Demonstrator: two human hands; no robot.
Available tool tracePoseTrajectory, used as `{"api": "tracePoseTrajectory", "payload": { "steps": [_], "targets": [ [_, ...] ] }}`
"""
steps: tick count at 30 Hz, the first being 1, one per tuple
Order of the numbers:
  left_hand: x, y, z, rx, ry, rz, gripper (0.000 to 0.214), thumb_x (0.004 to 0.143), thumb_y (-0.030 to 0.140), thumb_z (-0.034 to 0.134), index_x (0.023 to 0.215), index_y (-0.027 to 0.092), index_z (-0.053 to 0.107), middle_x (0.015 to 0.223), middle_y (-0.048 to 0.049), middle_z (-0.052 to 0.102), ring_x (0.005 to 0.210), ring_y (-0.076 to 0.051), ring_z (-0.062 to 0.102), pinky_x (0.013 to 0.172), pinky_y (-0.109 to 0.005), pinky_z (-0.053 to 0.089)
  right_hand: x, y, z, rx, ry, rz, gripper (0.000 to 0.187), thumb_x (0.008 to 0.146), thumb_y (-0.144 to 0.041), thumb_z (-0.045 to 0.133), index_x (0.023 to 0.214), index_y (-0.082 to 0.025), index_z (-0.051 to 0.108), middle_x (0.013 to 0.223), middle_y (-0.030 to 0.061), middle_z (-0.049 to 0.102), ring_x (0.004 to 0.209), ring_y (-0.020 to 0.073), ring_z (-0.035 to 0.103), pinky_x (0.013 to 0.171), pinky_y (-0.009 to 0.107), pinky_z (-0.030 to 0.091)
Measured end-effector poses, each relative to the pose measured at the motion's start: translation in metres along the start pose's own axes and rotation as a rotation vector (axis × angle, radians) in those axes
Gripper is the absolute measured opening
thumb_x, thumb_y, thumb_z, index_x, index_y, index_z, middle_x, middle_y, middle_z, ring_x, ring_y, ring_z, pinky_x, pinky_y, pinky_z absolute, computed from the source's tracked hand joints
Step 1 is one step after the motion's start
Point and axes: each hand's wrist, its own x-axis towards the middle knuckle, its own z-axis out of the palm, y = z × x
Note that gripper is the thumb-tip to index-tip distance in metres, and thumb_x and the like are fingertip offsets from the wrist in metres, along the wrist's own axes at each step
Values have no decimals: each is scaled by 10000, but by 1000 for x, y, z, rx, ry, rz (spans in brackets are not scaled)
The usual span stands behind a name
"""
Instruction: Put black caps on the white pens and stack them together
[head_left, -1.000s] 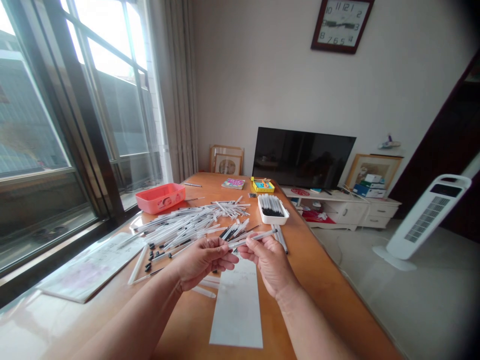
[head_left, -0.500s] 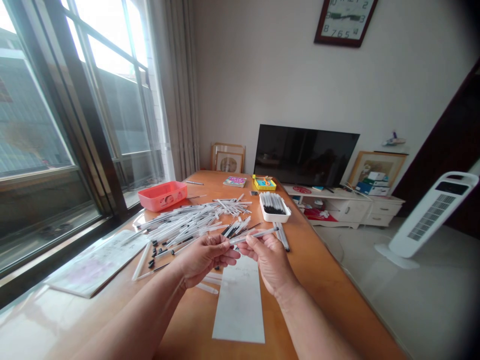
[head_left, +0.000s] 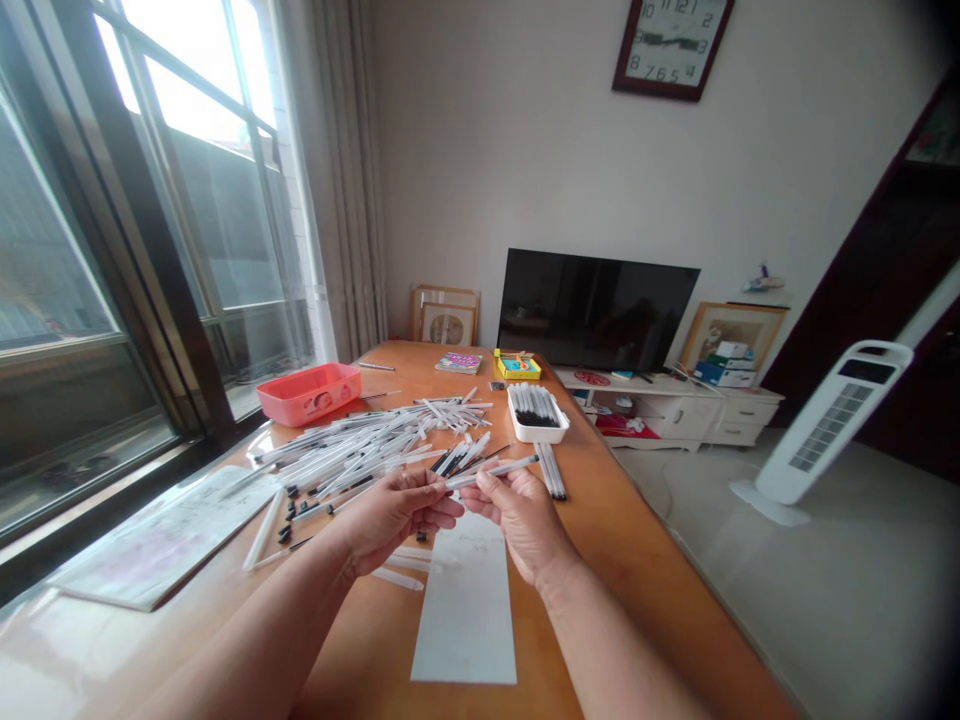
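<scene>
Filling the white tray (head_left: 538,437), pens (head_left: 534,405) lie packed; red basket's (head_left: 307,397) contents hidden.

Table (head_left: 645,580) was orange-toned wood, glossy, and threw back window glare at its left edge. Pen barrels (head_left: 360,452) looked like smooth white plastic. Pink tray (head_left: 307,392) and white tray (head_left: 537,430): plastic, slight sheen. Sheet (head_left: 466,610) at the near edge: matt white paper.

change | left hand (head_left: 394,515); right hand (head_left: 519,522); pen (head_left: 499,467) drifted slightly left in view
</scene>
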Motion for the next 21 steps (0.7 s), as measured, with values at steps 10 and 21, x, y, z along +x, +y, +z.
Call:
{"api": "tracePoseTrajectory", "payload": {
  "steps": [10, 21],
  "targets": [
    [-1, 7, -12, 69, 116, 27, 267, 767, 339, 796, 830, 142, 627, 860, -128, 764, 765, -197, 709, 768, -311, 512, 10, -19, -28, -90, 182, -110, 342, 781, -463, 753, 973, -193, 666, 817, 38, 718, 706, 150, 663, 662, 263, 506],
    [9, 6, -38, 94, 344, 135, 367, 693, 358, 842, 943, 150, 671, 904, -103, 754, 862, -227, 721, 758, -300, 519, 4, 1, -20, -582, -89, -18, 112, 751, -278, 685, 787, -176, 713, 652, -1, 672, 532, 124, 581, 532, 240, 451]
  ]
}}
